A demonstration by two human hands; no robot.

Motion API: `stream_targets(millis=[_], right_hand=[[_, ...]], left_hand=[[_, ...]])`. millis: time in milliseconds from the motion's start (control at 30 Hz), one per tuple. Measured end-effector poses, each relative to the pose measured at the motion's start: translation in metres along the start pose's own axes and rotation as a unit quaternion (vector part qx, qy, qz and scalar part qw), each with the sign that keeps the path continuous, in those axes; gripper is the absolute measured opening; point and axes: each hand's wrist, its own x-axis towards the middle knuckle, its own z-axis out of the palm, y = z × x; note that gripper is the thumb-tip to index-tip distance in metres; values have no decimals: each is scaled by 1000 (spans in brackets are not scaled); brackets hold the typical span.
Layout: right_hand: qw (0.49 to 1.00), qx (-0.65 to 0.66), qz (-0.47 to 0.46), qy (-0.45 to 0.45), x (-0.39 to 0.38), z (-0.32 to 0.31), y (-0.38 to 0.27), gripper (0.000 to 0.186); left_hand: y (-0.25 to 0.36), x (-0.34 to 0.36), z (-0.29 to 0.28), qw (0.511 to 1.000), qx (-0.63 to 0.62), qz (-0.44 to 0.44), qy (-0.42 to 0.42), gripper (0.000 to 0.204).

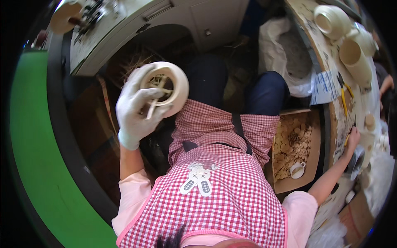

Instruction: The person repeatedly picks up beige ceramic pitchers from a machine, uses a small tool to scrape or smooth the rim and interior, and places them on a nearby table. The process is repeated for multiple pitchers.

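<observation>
My left hand (138, 101), in a white glove, grips a cream-coloured hollow round vessel (180, 89) above my lap. Its wide round opening faces up, and thin pale strips show in and across the dark inside. Some of the gloved fingers lie over the rim. Far to the right, my bare right hand (353, 138) is closed at the worktable's edge around a slim yellow tool (346, 141) with a dark end; its kind is too small to tell. Near that hand lie pliers with yellow handles (344, 97).
Cream jars (355, 58) stand at the worktable's (337, 111) far end beside a blue-and-white packet (324, 88). Below it, a cardboard box (304, 182) holds pale scraps and a small white cup (297, 170). A white plastic bag (275, 53) hangs ahead. A green surface (41, 144) lies left.
</observation>
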Motion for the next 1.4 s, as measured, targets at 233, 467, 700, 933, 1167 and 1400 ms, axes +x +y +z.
stream_targets(millis=[233,467,700,933,1167,1400], right_hand=[[761,272,-223,-545,-303,104,-227,33],[659,-81,-720,-203,-412,154,-303,20],[708,-131,-612,-327,-426,206,-284,25],[653,-132,-236,-708,-406,186,-296,51],[440,-39,24,-897,-415,212,-262,41],[417,132,131,-890,-439,221,-280,38]], left_hand=[[3,3,24,990,15,103,-99,35],[-6,-8,28,981,3,153,-120,34],[6,-31,71,975,61,186,-105,24],[-5,-61,63,979,59,164,-103,27],[1,-96,82,970,123,202,-48,9],[-41,-113,93,977,190,87,34,17]])
